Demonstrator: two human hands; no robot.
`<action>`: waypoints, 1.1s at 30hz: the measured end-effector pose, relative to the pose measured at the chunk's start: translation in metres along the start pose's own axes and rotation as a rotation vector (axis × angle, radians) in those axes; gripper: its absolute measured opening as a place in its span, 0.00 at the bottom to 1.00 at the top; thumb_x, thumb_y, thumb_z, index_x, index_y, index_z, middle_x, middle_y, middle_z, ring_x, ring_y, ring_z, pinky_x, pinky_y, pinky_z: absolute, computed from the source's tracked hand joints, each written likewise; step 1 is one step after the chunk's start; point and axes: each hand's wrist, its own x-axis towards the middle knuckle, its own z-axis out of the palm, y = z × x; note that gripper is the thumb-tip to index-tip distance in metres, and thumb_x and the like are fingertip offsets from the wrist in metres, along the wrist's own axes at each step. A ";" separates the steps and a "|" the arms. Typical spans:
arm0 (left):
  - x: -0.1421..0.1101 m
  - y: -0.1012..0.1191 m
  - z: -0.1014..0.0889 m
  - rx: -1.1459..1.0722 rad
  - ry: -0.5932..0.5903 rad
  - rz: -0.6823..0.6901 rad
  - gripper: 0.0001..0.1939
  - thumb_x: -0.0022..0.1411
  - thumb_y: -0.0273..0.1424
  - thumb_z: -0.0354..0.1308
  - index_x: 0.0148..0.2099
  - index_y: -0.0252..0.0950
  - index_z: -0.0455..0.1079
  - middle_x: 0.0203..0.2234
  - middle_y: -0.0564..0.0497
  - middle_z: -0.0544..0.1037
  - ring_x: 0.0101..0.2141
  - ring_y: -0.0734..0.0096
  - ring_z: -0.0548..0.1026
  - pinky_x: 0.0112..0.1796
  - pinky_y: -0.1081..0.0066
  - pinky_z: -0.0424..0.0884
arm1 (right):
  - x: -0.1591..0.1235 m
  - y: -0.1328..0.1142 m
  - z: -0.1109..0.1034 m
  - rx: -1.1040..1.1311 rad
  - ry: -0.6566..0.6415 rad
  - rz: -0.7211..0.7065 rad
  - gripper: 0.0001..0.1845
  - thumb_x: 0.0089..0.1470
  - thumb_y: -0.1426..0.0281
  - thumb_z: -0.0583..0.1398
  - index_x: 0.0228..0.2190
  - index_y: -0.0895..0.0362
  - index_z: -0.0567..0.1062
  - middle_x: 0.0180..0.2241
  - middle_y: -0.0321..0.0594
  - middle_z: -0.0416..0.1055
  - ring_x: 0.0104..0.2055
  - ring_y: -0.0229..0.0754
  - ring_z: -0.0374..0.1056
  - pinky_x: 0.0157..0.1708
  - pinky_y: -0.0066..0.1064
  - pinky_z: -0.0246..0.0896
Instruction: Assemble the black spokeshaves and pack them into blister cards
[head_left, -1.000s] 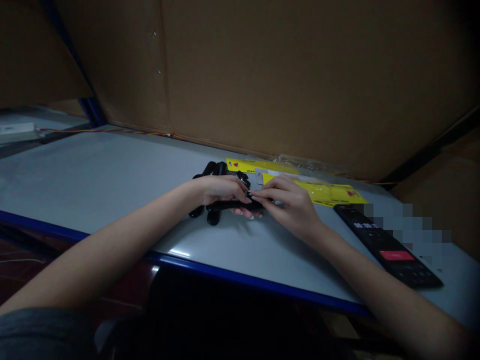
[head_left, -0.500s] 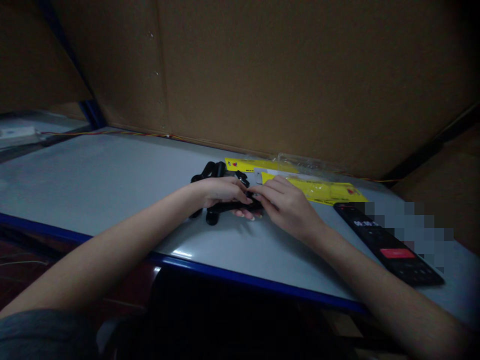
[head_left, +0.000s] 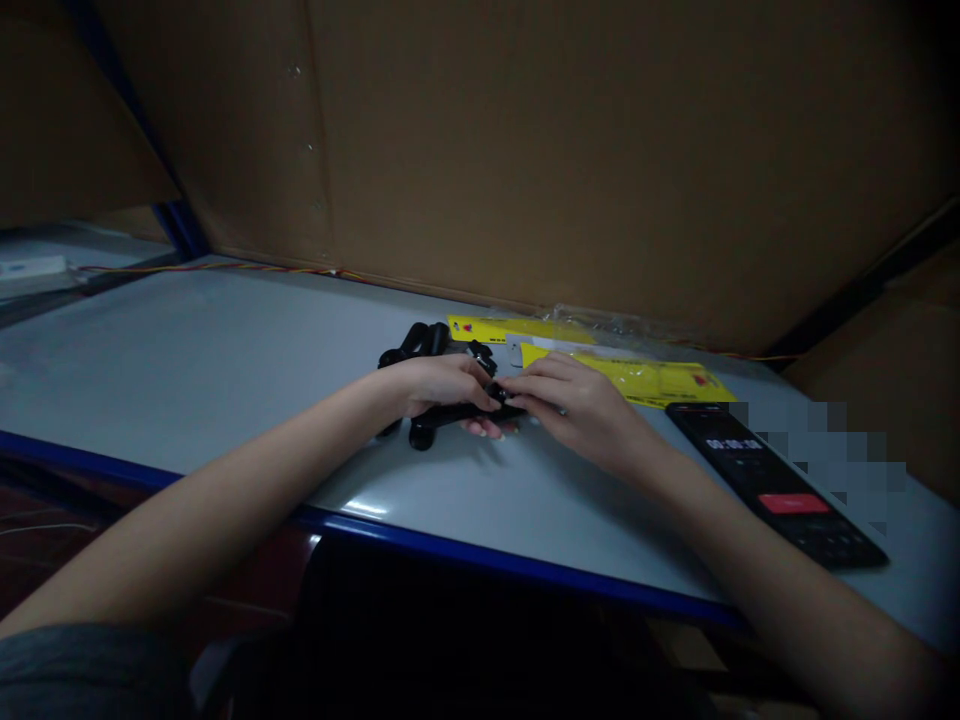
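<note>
My left hand (head_left: 442, 385) is curled around a black rod-shaped part (head_left: 457, 413) that lies just above the table. My right hand (head_left: 581, 408) meets it from the right, its fingertips pinched at the part's right end beside a small black clip-like piece (head_left: 484, 358). Several more black cylindrical parts (head_left: 420, 340) lie behind and under my left hand. What exactly the right fingertips grip is too dark to make out.
Yellow packaging cards in clear plastic (head_left: 637, 378) lie behind my hands against the cardboard wall (head_left: 600, 150). A black phone (head_left: 772, 482) with a lit screen rests at the right. The grey table (head_left: 187, 360) has a blue front edge (head_left: 480, 555). A red-yellow wire (head_left: 225, 266) runs along the back.
Both hands stay together on the black part with only slight finger shifts. The view has drifted a little, nothing was picked up or let go.
</note>
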 end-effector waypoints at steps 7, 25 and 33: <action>0.001 0.000 0.007 -0.020 -0.015 0.038 0.08 0.49 0.26 0.57 0.34 0.30 0.68 0.25 0.48 0.75 0.26 0.73 0.73 0.35 0.67 0.67 | 0.002 -0.011 0.004 -0.095 0.109 0.121 0.09 0.54 0.71 0.53 0.32 0.58 0.73 0.29 0.43 0.70 0.34 0.43 0.64 0.35 0.36 0.57; 0.001 0.004 0.010 -0.063 0.048 0.042 0.07 0.50 0.22 0.55 0.34 0.28 0.67 0.24 0.47 0.75 0.26 0.73 0.75 0.34 0.68 0.69 | 0.002 -0.011 0.004 -0.062 0.177 0.202 0.08 0.53 0.68 0.55 0.33 0.57 0.73 0.28 0.41 0.71 0.32 0.43 0.65 0.34 0.34 0.55; 0.001 0.005 0.012 -0.135 0.078 0.050 0.08 0.50 0.21 0.57 0.36 0.27 0.67 0.25 0.47 0.74 0.27 0.71 0.76 0.34 0.67 0.70 | 0.002 -0.012 0.006 -0.081 0.185 0.242 0.07 0.54 0.72 0.52 0.33 0.56 0.70 0.26 0.40 0.70 0.30 0.42 0.65 0.33 0.34 0.54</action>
